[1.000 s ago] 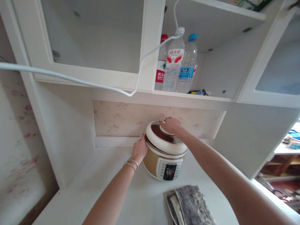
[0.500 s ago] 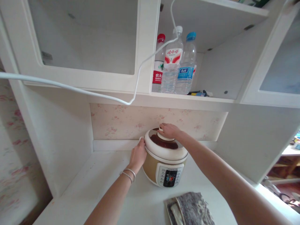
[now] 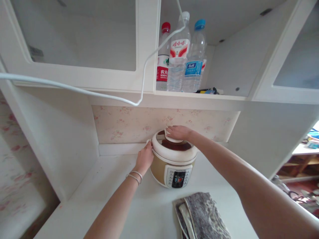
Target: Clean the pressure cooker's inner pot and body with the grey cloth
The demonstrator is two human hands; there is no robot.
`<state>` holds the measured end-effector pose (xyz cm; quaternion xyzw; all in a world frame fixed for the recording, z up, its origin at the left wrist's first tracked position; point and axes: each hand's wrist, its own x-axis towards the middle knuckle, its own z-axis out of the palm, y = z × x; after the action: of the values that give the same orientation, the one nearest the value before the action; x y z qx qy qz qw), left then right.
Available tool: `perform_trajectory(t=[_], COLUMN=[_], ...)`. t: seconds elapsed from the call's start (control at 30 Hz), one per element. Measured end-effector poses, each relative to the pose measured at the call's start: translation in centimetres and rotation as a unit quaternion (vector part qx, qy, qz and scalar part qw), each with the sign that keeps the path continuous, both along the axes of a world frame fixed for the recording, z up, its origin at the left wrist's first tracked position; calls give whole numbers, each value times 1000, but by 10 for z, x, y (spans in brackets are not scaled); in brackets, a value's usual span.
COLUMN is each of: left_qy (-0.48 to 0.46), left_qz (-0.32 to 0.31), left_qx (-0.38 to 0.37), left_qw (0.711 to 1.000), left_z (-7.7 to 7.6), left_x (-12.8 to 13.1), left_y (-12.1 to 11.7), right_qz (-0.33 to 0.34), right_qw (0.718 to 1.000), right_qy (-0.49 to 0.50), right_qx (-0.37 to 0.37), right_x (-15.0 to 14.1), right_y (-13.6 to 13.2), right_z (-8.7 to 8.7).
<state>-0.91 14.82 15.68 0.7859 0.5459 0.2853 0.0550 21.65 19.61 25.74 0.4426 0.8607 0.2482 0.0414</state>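
An electric pressure cooker [image 3: 159,167] with a gold body, a white and brown lid [image 3: 171,156] and a front control panel stands upright on the white counter. On its left side, my left hand [image 3: 145,156] is closed around the small side handle [image 3: 149,141], which is mostly covered by my fingers. My right hand [image 3: 178,132] lies over the white lid handle [image 3: 175,140] from above, fingers together and gripping it; the fingers' undersides are hidden. The lid sits on the body.
A folded grey patterned cloth [image 3: 204,215] lies in front of the cooker. Overhead, an open cabinet shelf [image 3: 224,96] holds several water bottles [image 3: 178,74] and small items. A white cable [image 3: 104,95] hangs across the cabinet front. Side panels flank the counter [image 3: 99,196].
The view has shifted slightly, so everything sits a little higher. My right hand has flattened and its fingers have straightened over the lid handle; my left hand keeps its hold.
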Motion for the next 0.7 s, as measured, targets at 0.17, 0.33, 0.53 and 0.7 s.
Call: perform_trajectory(t=[0.17,0.33,0.53,0.7], left_qy=[4,2,-3,-9], left_qz=[3,-6,-3,-5], left_qx=[4,36,75,88], left_qw=[1000,999,997,996], left_z=[-2,-9,-17,-18], left_x=[-1,-2,-2,0], left_y=[0,2,2,-1], right_qz=[-4,60,154,8], right_qw=[999,980,966,940], right_qy=[14,141,200,303], right_qx=[44,128,-57,-156], right_x=[-5,-15,-5,31], right_y=[-17,-77,-207,-286], right_z=[6,-5,-62,-137])
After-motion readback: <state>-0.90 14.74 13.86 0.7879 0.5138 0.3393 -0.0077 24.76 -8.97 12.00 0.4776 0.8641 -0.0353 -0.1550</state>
